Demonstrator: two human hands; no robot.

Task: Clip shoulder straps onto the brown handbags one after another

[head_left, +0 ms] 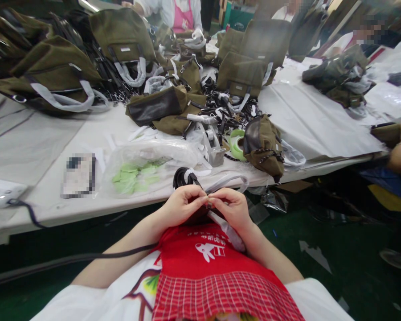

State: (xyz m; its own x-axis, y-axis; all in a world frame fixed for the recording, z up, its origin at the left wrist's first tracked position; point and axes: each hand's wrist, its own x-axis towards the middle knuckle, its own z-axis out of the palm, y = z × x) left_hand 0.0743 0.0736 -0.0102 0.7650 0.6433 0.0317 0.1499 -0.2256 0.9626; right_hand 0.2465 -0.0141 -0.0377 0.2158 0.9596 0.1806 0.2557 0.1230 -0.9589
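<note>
My left hand (183, 205) and my right hand (232, 207) meet over my lap at the table's front edge. Thumb and forefinger of each are pinched, and the tips come together on something too small to make out. Beneath them lies a dark brown item, mostly hidden by my hands. A pale wrapped handle (229, 232) runs down from it beside my right wrist. Just beyond my fingers sits a coiled black strap (182, 177) on the table edge. Next to it, a clear wrapped handle (230, 179) curves to the right.
Olive bags (120, 35) crowd the back of the white table (120, 203). Nearer are a plastic bag of green pieces (133, 176), a tape dispenser (214, 147), green tape (235, 145), a small olive bag (263, 145) and a phone (78, 176). Other people work around the table.
</note>
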